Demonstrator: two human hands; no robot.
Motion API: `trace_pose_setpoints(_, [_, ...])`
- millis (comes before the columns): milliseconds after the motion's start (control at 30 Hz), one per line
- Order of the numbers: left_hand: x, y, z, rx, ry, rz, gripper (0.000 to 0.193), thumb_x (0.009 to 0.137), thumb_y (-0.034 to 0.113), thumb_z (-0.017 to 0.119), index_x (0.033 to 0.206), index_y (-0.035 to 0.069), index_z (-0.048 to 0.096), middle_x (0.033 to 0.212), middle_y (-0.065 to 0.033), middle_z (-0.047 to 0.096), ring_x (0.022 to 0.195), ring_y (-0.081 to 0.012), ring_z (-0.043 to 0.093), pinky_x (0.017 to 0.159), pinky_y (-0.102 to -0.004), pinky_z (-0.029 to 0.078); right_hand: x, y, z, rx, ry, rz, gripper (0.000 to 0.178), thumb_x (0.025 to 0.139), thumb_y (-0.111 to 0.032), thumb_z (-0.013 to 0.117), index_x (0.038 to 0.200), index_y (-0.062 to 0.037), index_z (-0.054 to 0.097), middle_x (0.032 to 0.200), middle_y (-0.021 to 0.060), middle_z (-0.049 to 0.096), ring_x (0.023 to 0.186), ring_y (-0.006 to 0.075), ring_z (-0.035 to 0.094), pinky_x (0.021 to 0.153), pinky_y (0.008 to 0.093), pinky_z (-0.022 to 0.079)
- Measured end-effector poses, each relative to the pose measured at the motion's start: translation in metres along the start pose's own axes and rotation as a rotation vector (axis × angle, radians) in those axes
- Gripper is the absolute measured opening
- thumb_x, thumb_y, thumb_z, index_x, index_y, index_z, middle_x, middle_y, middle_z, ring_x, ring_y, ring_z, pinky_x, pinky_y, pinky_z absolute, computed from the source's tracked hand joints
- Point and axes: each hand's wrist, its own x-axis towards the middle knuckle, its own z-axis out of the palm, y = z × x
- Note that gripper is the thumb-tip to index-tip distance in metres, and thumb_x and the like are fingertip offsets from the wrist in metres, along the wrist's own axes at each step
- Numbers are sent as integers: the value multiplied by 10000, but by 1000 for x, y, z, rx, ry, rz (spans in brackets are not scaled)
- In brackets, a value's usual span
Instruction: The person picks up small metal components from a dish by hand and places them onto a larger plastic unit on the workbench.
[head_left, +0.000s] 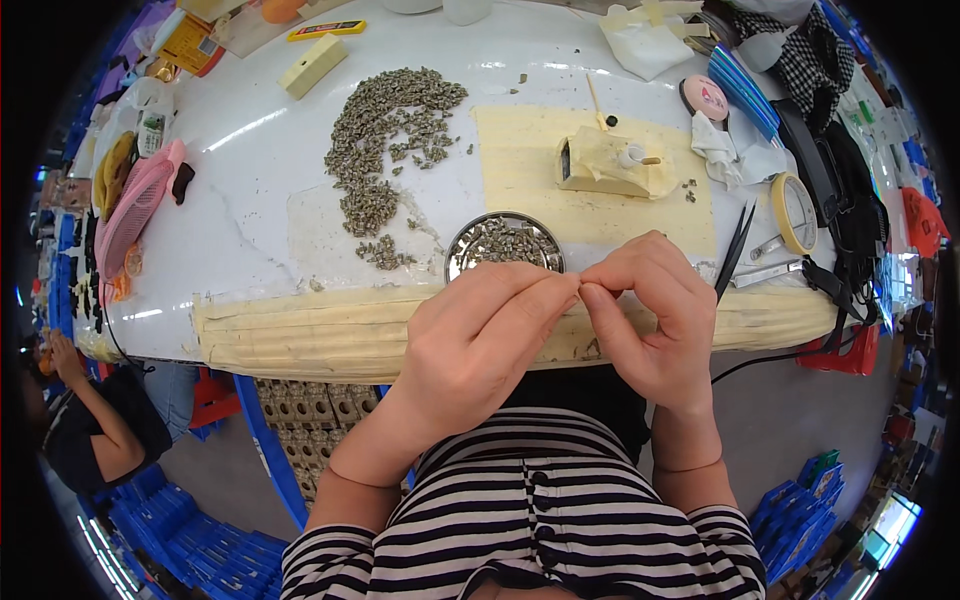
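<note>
My left hand (480, 345) and my right hand (655, 315) meet in front of my chest, just over the table's near edge. Both pinch with thumb and forefinger, the fingertips touching; whatever lies between them is too small to make out. Right behind my left fingers sits a round metal dish (452, 262) with small grey metal parts (505, 240) in it. Beyond it to the left, a large curved heap of the same small parts (370, 145) spreads over the white tabletop. A tape-covered block (610, 165) holding a small white cup (632, 155) stands behind my right hand.
Tweezers (737, 250), a tape roll (794, 213) and a black strap (840, 290) lie at the right. A pink fan-like object (140, 215) stands at the left, a cream block (313, 66) at the back. Another person's arm (100, 420) shows at the far left.
</note>
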Motion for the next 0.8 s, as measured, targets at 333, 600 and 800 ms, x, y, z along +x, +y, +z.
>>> trace_pose_setpoints(333, [4,6,2,-78,6,-167,175,782,-67,740,950,-23,718,846,-119,685,722,-193,665,636,-281,532,-8,16,-11,-290,95,-105,153,680,5,750,799,-49,672,745,44,622,685,229,559,594,331,453])
trace_pose_setpoints(600, [-8,5,-6,-583,40,-462,145,864,-80,678,1007,-63,695,932,-111,675,788,-137,654,710,-243,539,-9,-2,-13,-289,136,-187,258,664,-10,792,909,-54,724,818,31,650,725,207,560,601,311,454])
trace_pose_setpoints(800, [-11,8,-11,-866,68,-548,159,907,-62,645,1062,-71,680,987,-115,678,866,-131,673,770,-228,562,-5,-15,13,-231,220,-309,305,630,0,790,922,-51,721,849,28,663,730,205,577,628,301,479])
